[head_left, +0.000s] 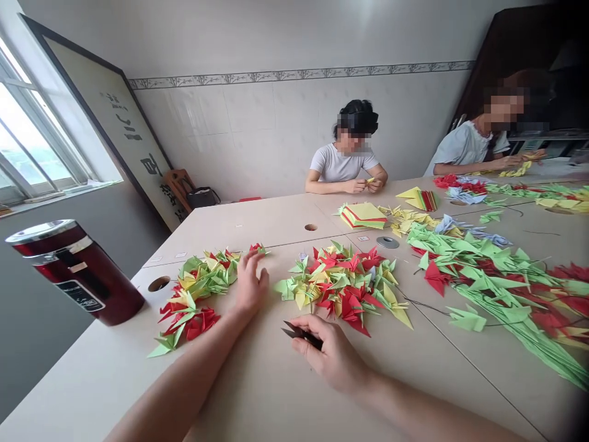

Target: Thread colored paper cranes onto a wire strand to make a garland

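Observation:
My left hand (251, 282) is open, its fingers spread at the right end of a curved string of folded paper pieces (209, 273) in green, yellow and red. Whether the fingertips touch the paper is hard to tell. In my right hand (329, 350) are small dark thread snips (301, 333), their two pointed blades apart and directed left. Just beyond that hand lies a heap of red, green and yellow folded paper pieces (345, 276).
At the left edge stands a dark red flask (87, 276). Long green and red paper strings (497, 282) cover the right side. Behind are a stack of coloured paper (363, 215), a metal disc (387, 242) and two people seated across the table (257, 221), handling paper.

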Tool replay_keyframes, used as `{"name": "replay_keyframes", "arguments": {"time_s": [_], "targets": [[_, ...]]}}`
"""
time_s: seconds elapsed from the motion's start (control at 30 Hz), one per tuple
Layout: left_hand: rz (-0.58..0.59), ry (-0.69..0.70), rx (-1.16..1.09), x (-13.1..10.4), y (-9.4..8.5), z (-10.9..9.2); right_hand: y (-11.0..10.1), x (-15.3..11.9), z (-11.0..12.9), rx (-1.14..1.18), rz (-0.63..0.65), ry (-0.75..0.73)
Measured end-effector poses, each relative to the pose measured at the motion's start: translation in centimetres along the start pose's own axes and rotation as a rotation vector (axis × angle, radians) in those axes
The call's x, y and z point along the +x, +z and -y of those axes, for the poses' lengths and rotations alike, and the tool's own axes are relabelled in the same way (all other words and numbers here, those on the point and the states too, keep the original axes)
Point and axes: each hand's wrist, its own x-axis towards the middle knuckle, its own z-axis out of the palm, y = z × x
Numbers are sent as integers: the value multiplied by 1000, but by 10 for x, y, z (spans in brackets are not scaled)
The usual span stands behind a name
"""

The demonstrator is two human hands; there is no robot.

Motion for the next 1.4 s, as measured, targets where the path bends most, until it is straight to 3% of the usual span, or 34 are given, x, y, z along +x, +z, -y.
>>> {"name": "replay_keyframes", "arguments": {"time_s": [0.17, 0.37, 0.5, 0.6, 0.67, 0.73, 0.8, 1.0, 1.4], "targets": [[-90, -193, 106, 42, 17, 35, -1, 1, 4, 0, 28, 33], [-59, -281, 101, 48, 19, 40, 0, 2, 4, -2, 40, 54], [-105, -204, 16, 29, 2, 22, 0, 2, 3, 34, 7, 22], [-77, -170, -92, -6, -17, 1, -1, 3, 2, 61, -70, 17], [4, -184, -207, -34, -30, -13, -2, 3, 1, 66, -110, 31], [93, -409, -553, -57, -41, -24, -2, 3, 0, 67, -120, 36], [120, -576, -748, -71, -48, -33, -2, 3, -1, 66, -110, 27], [277, -751, -1036, -72, -49, -42, -3, 2, 3, 12, -117, -7], [349, -693, -1061, -76, -49, -46, -2, 1, -1, -111, -109, 7]]}}
